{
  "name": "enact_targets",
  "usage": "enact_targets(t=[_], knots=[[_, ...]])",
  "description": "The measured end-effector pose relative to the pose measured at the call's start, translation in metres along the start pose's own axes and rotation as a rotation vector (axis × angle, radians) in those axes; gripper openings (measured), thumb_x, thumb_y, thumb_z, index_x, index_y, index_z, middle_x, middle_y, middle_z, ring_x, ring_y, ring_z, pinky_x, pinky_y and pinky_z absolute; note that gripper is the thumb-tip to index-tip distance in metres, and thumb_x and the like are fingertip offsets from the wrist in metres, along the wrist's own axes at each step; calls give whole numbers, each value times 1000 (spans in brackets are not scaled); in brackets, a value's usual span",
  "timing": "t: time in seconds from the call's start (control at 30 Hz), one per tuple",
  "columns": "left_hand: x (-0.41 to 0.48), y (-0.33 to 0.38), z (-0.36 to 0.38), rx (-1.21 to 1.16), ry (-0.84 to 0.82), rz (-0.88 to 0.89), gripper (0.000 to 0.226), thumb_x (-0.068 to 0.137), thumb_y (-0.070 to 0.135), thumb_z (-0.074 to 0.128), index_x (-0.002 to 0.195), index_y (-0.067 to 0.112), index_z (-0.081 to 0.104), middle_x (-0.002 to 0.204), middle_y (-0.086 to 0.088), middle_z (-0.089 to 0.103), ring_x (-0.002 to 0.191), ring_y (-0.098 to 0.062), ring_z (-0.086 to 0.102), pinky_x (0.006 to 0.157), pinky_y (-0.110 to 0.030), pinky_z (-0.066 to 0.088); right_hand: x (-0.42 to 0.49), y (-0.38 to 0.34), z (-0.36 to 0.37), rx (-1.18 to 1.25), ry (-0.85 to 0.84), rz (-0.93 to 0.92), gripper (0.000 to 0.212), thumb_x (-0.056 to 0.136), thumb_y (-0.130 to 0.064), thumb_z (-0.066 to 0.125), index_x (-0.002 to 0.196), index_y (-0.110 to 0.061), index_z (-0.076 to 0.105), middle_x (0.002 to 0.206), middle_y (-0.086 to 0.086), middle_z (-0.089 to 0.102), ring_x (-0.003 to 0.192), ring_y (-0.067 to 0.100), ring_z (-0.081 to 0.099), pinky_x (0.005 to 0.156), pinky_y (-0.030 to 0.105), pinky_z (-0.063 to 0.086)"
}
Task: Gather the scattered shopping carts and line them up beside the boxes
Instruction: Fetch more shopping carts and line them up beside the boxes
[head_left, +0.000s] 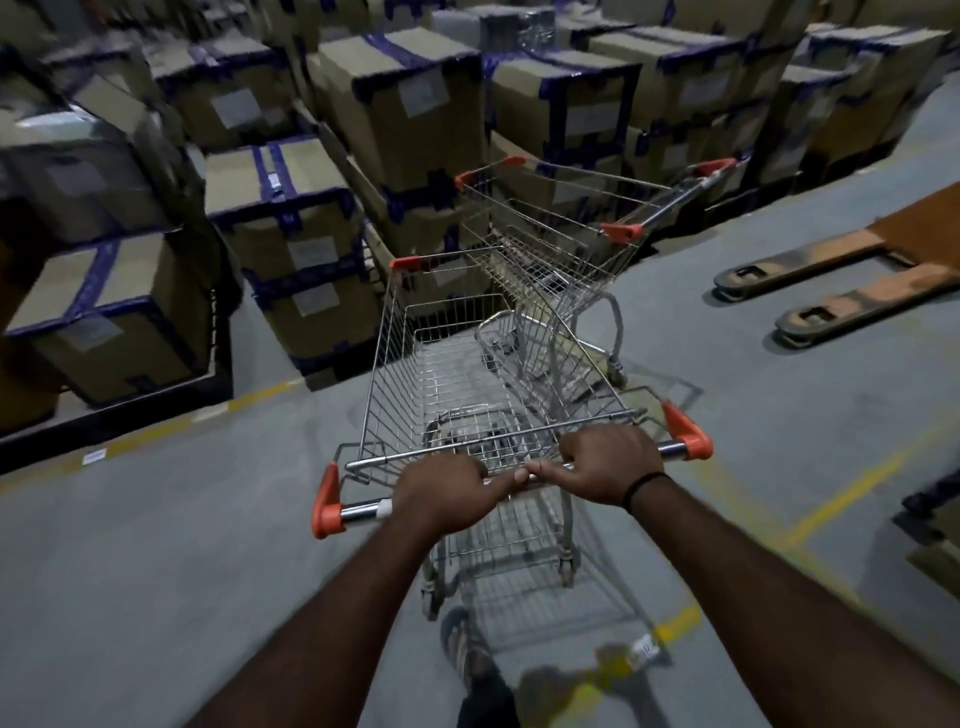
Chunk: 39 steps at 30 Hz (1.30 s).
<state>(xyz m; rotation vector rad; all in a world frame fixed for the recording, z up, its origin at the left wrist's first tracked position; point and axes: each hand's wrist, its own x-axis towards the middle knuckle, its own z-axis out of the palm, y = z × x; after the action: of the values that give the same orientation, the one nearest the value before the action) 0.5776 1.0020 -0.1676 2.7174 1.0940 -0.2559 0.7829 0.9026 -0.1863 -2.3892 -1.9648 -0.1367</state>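
Left hand and right hand grip the cart handle.

Labels on the boxes are too blurred to read.

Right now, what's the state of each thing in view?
near cart, upright, empty, held by its handle bar.
far cart, upright, empty, unheld, next to the boxes.
left grip, curled round the near cart's handle bar.
right grip, curled round the same bar.
boxes, taped shut, stacked.
pallet jack forks, lowered, nothing on them.
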Motion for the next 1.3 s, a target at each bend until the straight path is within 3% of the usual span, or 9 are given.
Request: enact_targets(t=[0.1, 0.27, 0.47, 0.6, 0.77, 0.83, 1.0, 1.2, 1.3], knots=[[45, -4, -8, -2, 30, -7, 93, 75, 97, 9, 68, 19, 60, 70, 1, 60, 83, -25, 66, 81, -37, 54, 46, 25, 4, -29, -14, -10, 91, 73, -91, 1, 71, -20, 58, 73, 2, 66, 75, 25, 65, 63, 33, 43], [125, -13, -23, -26, 31, -4, 90, 80, 93, 10, 81, 21, 63, 93, -5, 72, 93, -27, 68, 84, -38, 52, 126, 62, 9, -110, -6, -23, 90, 82, -78, 1, 79, -18, 68, 75, 5, 69, 74, 26, 66, 60, 33, 37], [205, -34, -47, -86, -11, -20, 91, 85, 89, 16, 93, 17, 70, 102, -9, 72, 99, -30, 67, 77, -35, 45, 210, 88, 24, -184, -10, 65, 80, 89, -71, 8, 74, -22, 69, 69, 2, 66, 69, 23, 63, 75, 36, 42], [246, -50, -60, -96, -18, -41, 86, 83, 91, 16, 79, 18, 62, 91, -5, 69, 91, -27, 65, 78, -36, 48, 254, 95, 33, -172, -42, 127, 72, 94, -67, 12, 66, -22, 61, 62, 0, 58, 65, 21, 55, 81, 40, 34], [285, -64, -69, -95, -14, -89, 85, 78, 95, 11, 66, 21, 52, 79, 1, 62, 80, -23, 62, 84, -38, 53, 300, 105, 39, -129, -80, 134, 73, 95, -67, 11, 75, -22, 65, 69, 0, 61, 67, 18, 48, 95, 45, 34], [299, -68, -71, -87, 2, -115, 88, 75, 97, 8, 67, 21, 53, 81, 0, 64, 81, -23, 63, 83, -39, 54, 315, 111, 40, -105, -91, 120, 66, 98, -66, 14, 77, -24, 60, 73, 1, 64, 70, 20, 46, 94, 43, 34], [331, -76, -73, -73, 43, -176, 98, 71, 100, 4, 72, 21, 63, 74, 4, 64, 76, -19, 63, 81, -39, 54, 349, 123, 39, -45, -116, 86, 70, 98, -67, 15, 88, -23, 70, 71, -2, 61, 68, 18, 53, 80, 38, 32], [358, -74, -80, -26, 95, -229, 97, 75, 96, 5, 79, 21, 67, 72, 5, 62, 74, -19, 63, 79, -38, 55, 383, 142, 42, 13, -155, 40, 87, 86, -74, -3, 84, -25, 69, 67, -5, 58, 66, 13, 55, 84, 35, 43], [370, -74, -84, -11, 87, -247, 97, 76, 95, 6, 91, 25, 71, 76, 5, 63, 82, -19, 64, 81, -37, 53, 396, 148, 43, 25, -167, 15, 81, 93, -72, 5, 87, -25, 70, 69, -4, 60, 68, 14, 57, 80, 33, 41]])
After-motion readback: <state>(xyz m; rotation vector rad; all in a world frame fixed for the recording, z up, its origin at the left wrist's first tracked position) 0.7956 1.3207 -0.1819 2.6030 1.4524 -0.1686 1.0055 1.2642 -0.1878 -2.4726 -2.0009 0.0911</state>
